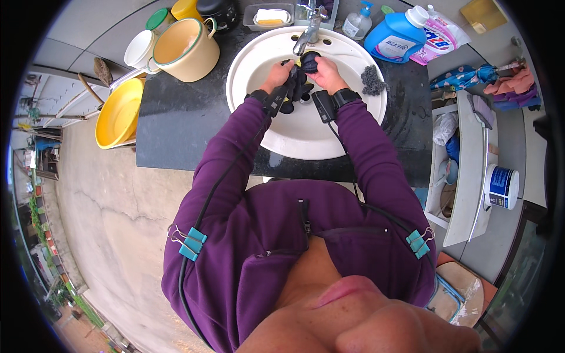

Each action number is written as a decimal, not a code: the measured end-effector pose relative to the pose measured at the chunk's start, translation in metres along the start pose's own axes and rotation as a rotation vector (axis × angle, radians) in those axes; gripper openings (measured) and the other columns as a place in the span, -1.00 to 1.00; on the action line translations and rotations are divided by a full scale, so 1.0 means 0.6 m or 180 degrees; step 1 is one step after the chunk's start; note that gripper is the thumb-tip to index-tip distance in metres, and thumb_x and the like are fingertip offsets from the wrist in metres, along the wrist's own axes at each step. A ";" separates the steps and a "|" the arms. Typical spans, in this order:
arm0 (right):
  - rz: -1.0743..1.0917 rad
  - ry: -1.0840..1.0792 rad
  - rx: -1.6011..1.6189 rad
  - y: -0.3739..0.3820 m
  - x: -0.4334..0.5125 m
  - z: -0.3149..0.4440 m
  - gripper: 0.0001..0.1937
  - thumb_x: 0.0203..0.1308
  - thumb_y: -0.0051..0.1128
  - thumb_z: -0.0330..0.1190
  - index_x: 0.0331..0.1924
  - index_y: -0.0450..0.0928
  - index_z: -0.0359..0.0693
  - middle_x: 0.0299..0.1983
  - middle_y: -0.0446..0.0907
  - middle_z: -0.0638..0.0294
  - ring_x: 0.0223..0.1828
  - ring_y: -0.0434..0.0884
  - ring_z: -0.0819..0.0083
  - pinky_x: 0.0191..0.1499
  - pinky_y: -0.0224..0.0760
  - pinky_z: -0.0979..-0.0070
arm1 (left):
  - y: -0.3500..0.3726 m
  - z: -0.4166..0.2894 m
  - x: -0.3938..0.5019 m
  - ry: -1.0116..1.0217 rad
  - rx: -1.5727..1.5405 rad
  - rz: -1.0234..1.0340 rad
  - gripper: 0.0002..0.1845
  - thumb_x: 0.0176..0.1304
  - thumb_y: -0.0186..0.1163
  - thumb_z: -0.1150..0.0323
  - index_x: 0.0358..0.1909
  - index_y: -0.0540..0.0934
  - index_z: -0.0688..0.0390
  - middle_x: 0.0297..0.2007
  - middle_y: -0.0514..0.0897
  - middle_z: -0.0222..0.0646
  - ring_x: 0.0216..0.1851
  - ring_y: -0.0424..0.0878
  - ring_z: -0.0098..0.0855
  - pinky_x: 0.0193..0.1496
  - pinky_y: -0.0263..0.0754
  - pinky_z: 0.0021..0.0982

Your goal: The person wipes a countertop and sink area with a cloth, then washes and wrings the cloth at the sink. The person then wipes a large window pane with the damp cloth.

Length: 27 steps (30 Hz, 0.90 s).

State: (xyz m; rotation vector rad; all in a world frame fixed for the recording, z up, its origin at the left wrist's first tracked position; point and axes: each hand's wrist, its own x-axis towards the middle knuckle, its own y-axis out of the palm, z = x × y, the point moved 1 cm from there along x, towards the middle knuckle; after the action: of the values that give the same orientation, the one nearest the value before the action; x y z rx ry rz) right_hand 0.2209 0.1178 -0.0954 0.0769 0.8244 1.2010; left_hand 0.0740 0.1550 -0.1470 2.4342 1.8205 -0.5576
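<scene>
My left hand [276, 76] is over the white washbasin [304, 139], closed on a bunched black cloth item [291, 90]. Part of that cloth hangs down into the bowl, and yellowish patches show on it. A rounded dark end of cloth [310, 61] is pinched in my right hand [329, 74], just below the metal tap [308, 35]. The two dark parts meet between my hands, so I cannot tell whether they are one piece. No running water can be made out at the spout. A grey mesh scrubber [373, 80] lies on the basin's right rim.
Left of the basin on the black countertop [176, 128] stands a cream enamel pot [190, 53]; a yellow basin [119, 114] is beyond the counter's edge. Behind are a soap dish [270, 18], a pump bottle [356, 24] and a blue detergent jug [393, 37]. Cables run along both sleeves.
</scene>
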 end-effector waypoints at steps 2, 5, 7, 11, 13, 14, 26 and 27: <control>0.0324 -0.0152 -0.0350 0.007 -0.006 -0.023 -0.77 0.24 -0.14 -0.37 -0.05 0.38 -0.22 -0.16 0.49 0.20 -0.19 0.51 0.44 -0.17 0.40 0.41 | 0.006 0.011 0.006 -0.0720 -0.1656 0.0121 -0.64 0.28 -0.06 0.12 -0.16 0.47 0.24 -0.37 0.60 -0.26 -0.31 0.58 -0.37 -0.17 0.46 -0.36; 0.0629 -0.0161 -0.0905 0.012 -0.022 -0.044 -0.78 0.20 -0.03 -0.32 -0.08 0.41 -0.12 -0.25 0.50 0.31 -0.32 0.46 0.58 -0.32 0.29 0.61 | 0.013 0.006 -0.004 -0.0867 -0.2849 0.0316 -0.65 0.34 -0.18 0.12 -0.19 0.45 0.18 -0.35 0.59 -0.29 -0.29 0.58 -0.37 -0.13 0.49 -0.32; 0.0536 -0.0187 -0.1198 0.010 -0.026 -0.047 -0.77 0.17 0.03 -0.29 -0.10 0.42 -0.11 -0.31 0.50 0.32 -0.40 0.44 0.61 -0.39 0.25 0.66 | 0.010 -0.006 -0.016 -0.0899 -0.2585 0.0446 -0.60 0.36 -0.23 0.10 -0.14 0.45 0.21 -0.24 0.58 -0.30 -0.23 0.57 -0.37 -0.08 0.47 -0.30; 0.0424 -0.0402 -0.1819 -0.004 -0.007 -0.036 -0.75 0.11 0.12 -0.24 -0.18 0.45 -0.15 -0.43 0.50 0.35 -0.53 0.41 0.64 -0.51 0.21 0.66 | -0.006 -0.027 -0.027 -0.0707 -0.2237 0.0971 -0.69 0.31 -0.09 0.25 -0.06 0.43 0.24 -0.20 0.58 -0.30 -0.20 0.57 -0.40 -0.05 0.46 -0.34; 0.0344 -0.0178 -0.1769 -0.017 0.008 -0.029 -0.77 0.10 0.12 -0.12 -0.21 0.48 0.00 -0.31 0.50 0.46 -0.31 0.39 0.64 -0.28 0.22 0.56 | -0.016 -0.026 -0.018 -0.0267 -0.1484 0.1159 -0.72 0.26 -0.02 0.35 -0.05 0.42 0.26 -0.21 0.58 -0.32 -0.22 0.57 -0.43 -0.07 0.47 -0.38; 0.0409 -0.0036 -0.1514 -0.022 0.014 -0.025 -0.77 0.11 0.11 -0.12 -0.21 0.49 0.01 -0.30 0.51 0.46 -0.29 0.41 0.64 -0.24 0.23 0.55 | -0.030 -0.024 -0.007 -0.0320 -0.0983 0.0880 -0.72 0.20 0.04 0.43 -0.06 0.42 0.29 -0.23 0.58 -0.33 -0.28 0.56 -0.47 -0.17 0.47 -0.44; 0.0461 0.0413 -0.1341 0.012 0.016 -0.066 -0.67 0.17 -0.09 -0.04 -0.12 0.43 -0.05 -0.27 0.52 0.35 -0.24 0.47 0.47 -0.22 0.28 0.45 | 0.030 0.020 0.024 -0.0074 -0.1394 -0.0255 -0.69 0.35 -0.22 0.26 -0.06 0.39 0.22 -0.16 0.52 -0.21 -0.15 0.47 -0.33 -0.02 0.35 -0.30; 0.0179 0.0134 -0.1849 0.013 0.020 -0.068 -0.66 0.20 -0.12 -0.08 -0.07 0.38 -0.10 -0.23 0.50 0.28 -0.28 0.48 0.40 -0.24 0.32 0.45 | 0.042 0.017 0.012 -0.0404 -0.1435 -0.0335 -0.67 0.35 -0.25 0.22 -0.04 0.39 0.18 -0.13 0.52 -0.22 -0.10 0.45 -0.33 0.01 0.33 -0.30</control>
State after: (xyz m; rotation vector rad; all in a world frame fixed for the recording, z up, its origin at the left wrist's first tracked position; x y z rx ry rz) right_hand 0.1916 0.1160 -0.1272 -0.4027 0.4855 1.4577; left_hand 0.0969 0.1513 -0.1629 1.9748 1.7946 -0.2604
